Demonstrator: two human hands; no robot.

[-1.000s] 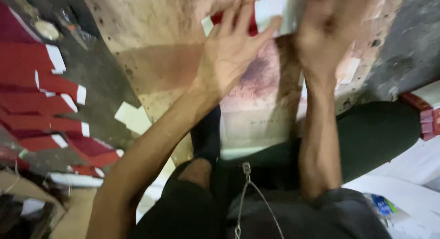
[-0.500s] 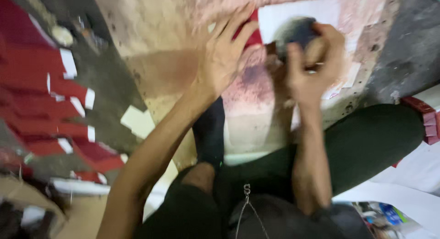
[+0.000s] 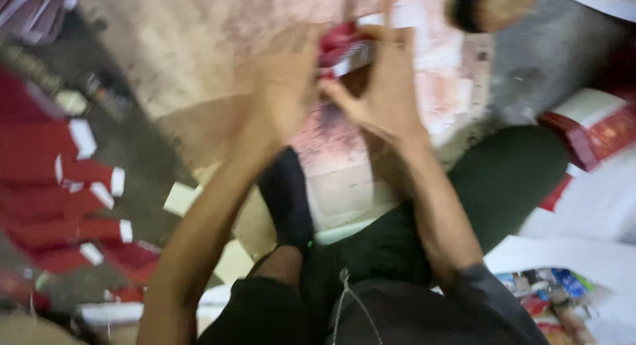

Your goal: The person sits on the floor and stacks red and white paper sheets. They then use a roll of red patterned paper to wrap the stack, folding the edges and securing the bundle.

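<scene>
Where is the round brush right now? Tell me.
In the head view the round brush lies at the top edge, right of centre, on the stained board, just beyond and apart from the right hand.

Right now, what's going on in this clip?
A person sits on the floor over a stained work board. The left hand and the right hand meet on a small red and white folded piece and hold it just above the board. Rows of similar red pieces lie at the left. A round dark and tan object sits beyond the hands. The picture is blurred, so the finger grip is unclear.
</scene>
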